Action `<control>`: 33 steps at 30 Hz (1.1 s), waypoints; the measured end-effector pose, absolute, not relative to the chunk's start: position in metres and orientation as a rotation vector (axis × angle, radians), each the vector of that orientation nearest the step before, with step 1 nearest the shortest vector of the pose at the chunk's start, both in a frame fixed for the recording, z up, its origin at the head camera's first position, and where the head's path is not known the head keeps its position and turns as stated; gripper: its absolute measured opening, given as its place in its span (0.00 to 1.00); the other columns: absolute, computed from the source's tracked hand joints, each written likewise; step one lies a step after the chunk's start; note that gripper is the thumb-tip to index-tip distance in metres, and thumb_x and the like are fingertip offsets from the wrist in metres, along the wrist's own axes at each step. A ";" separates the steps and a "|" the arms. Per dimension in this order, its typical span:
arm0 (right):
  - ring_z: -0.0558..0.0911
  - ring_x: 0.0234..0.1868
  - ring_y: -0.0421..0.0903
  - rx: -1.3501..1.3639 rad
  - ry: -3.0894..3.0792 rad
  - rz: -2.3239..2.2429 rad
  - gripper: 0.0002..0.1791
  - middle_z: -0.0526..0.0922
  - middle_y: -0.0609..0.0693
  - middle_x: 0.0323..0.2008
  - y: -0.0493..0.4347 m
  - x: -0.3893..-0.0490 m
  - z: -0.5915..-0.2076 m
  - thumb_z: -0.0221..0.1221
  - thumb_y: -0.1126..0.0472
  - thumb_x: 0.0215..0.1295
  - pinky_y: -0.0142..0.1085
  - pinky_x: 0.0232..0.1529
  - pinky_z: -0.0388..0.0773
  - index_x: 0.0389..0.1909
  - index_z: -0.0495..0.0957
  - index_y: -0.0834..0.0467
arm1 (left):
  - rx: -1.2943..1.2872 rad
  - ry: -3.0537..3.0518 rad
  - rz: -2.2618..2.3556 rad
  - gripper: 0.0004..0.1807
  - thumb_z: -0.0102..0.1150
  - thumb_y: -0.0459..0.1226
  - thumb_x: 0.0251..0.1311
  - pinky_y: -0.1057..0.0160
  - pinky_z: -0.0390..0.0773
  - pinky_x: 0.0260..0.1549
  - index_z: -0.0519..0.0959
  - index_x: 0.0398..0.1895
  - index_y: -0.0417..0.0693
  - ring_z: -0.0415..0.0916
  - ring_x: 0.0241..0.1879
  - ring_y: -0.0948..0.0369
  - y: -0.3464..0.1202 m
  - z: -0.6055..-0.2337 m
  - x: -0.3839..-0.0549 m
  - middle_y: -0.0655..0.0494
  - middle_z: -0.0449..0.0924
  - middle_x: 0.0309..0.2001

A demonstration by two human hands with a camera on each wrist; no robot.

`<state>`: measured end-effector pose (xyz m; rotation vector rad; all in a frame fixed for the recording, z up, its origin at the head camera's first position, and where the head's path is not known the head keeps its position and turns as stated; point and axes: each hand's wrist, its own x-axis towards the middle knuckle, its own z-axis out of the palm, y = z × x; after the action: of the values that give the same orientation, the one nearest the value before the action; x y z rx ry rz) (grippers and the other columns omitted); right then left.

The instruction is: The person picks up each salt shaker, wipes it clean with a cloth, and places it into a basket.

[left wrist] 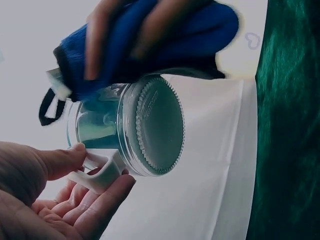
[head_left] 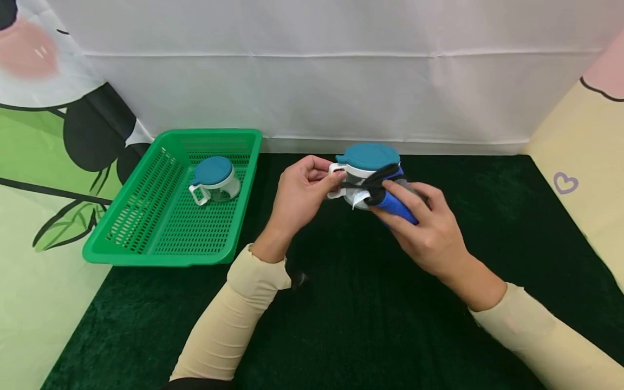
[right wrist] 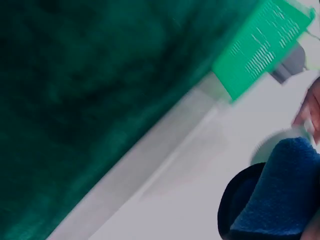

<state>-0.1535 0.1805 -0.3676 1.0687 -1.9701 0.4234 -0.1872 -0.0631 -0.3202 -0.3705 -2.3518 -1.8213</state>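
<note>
A clear glass jar with a blue lid and a white handle is held up above the dark green cloth. My left hand pinches the handle between thumb and fingers. In my right hand is a folded blue cloth with black trim, a black loop and a white tag, pressed against the jar's side. The left wrist view shows the jar tilted, its ridged base facing that camera. In the right wrist view the blue cloth hides most of the jar.
At the left stands a green plastic basket with slotted walls. Inside it sits a second lidded jar with a white handle. A white sheet hangs behind the dark green cloth, and printed panels stand at both sides.
</note>
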 end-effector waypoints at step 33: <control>0.73 0.53 0.69 1.037 -2.008 0.310 0.15 0.76 0.62 0.65 0.157 -0.155 -0.358 0.54 0.55 0.80 0.60 0.53 0.75 0.56 0.85 0.53 | -0.299 -2.358 -1.739 0.11 0.71 0.38 0.66 0.61 0.84 0.39 0.83 0.44 0.41 0.86 0.36 0.61 -0.059 -0.325 -0.188 0.53 0.89 0.37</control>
<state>-0.1553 0.1571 -0.3576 1.0365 -2.0077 0.3103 -0.1880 -0.0590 -0.3247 -0.2993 -2.3579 -1.7388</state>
